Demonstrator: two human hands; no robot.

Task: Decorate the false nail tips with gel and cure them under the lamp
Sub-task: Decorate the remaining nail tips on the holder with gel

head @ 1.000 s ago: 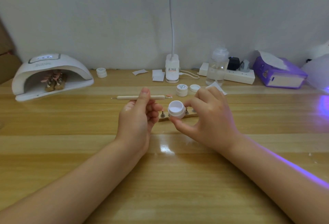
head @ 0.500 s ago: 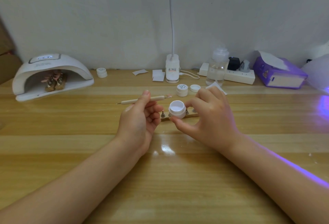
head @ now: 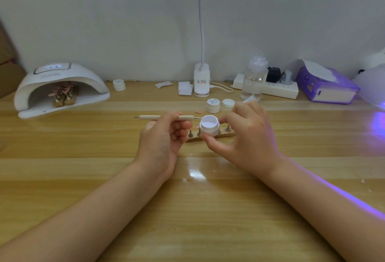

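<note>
Soft even light over my table [head: 62,178], white glare patch by my wrists, violet glow from my right, wide-angle bending at edges

A home nail-art corner, set up on a wood-grain counter [head: 83,178] against a plain grey wall [head: 125,22]. A white curing lamp [head: 60,86] stands at 10 o'clock, small gel pots [head: 213,105] at 12, and a power strip [head: 279,89], pump bottle [head: 254,78] and purple tissue box [head: 327,88] at 1 to 2 o'clock.

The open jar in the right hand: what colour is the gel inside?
White, seen in the head view: the jar is white too.
</note>
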